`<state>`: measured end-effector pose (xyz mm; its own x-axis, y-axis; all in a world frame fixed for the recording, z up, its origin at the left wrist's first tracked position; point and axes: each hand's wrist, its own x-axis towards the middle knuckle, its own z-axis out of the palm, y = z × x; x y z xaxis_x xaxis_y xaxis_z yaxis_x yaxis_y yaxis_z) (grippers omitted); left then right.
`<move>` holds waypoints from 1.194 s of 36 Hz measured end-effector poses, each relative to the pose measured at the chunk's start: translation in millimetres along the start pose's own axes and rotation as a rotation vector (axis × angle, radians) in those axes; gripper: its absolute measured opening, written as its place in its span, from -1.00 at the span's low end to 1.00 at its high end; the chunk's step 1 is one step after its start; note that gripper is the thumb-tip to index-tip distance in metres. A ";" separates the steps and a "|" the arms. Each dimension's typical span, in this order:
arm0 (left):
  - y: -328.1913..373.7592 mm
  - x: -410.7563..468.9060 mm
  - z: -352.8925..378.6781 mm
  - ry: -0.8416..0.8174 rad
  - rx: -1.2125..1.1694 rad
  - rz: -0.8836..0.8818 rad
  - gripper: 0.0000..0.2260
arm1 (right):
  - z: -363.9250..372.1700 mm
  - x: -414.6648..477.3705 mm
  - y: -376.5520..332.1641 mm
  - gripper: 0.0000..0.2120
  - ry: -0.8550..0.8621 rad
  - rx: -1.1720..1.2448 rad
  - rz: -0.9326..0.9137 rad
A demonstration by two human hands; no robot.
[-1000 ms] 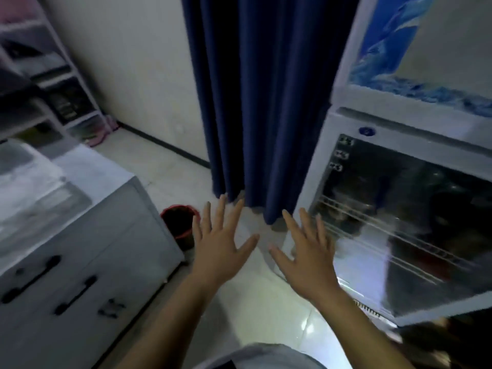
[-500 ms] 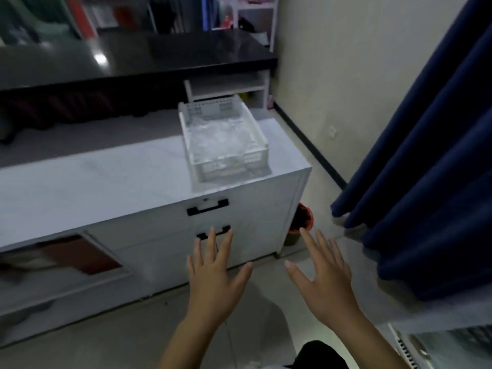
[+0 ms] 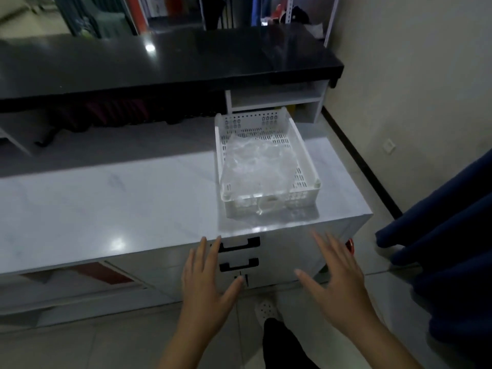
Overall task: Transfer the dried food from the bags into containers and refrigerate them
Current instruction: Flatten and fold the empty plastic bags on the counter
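White stone-look counter fills mid view, with a dark glossy shelf behind it and a blue curtain at the right edge.

Task's thing: clear plastic bags, crumpled, lying in a white slotted basket at the counter's right end, near the front edge. One fold hangs over the basket's front wall. I cannot tell what is inside the bags. No containers in view.

Handling, my judgement: the bags look thin, soft, light and slippery, so they could sag or spill if lifted by a corner. Better to pinch the gathered top, or carry the stiff basket by its two side walls.

Hands: my left hand is spread wide, fingers straight, palm down, in front of the black drawer handles, holding nothing. My right hand is likewise splayed and holds nothing. Both sit below the counter edge, apart from the basket. I cannot tell whether the left fingertips touch the drawer front.
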<state>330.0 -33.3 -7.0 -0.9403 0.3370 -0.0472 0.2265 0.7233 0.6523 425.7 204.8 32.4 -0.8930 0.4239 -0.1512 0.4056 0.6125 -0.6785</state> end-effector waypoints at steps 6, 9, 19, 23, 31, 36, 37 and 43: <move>37.5 92.7 -8.7 0.129 0.133 0.109 -0.18 | -1.5 91.1 -8.8 -0.19 -0.007 -0.061 -0.157; 53.5 129.9 -7.6 0.140 0.194 0.127 -0.19 | 1.2 130.8 -10.0 -0.17 0.006 -0.099 -0.262; 49.2 172.9 -24.3 0.221 0.125 0.238 -0.70 | 2.8 188.0 -16.7 -0.76 0.089 -0.106 -0.500; 46.6 188.2 -47.6 0.113 -0.017 0.120 -0.63 | -5.7 198.5 -32.9 -0.83 0.080 -0.009 -0.457; 52.0 253.5 -108.0 0.036 -0.236 0.072 -0.53 | -36.5 243.6 -91.7 -0.93 0.060 0.065 -0.369; 52.8 295.9 -159.1 0.059 -0.314 0.196 -0.58 | -62.8 271.9 -155.8 -0.93 0.103 0.182 -0.370; 53.5 302.4 -171.5 0.080 -0.350 0.221 -0.58 | -67.6 276.5 -168.0 -0.95 0.124 0.192 -0.390; 62.4 307.8 -257.4 0.308 -0.490 0.447 -0.68 | -90.3 268.7 -241.9 -0.78 0.278 0.371 -0.595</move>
<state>-10.7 -39.6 214.0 -0.8295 0.2998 0.4712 0.5340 0.1787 0.8264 105.3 230.9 220.7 -0.8385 0.2748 0.4705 -0.2663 0.5465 -0.7940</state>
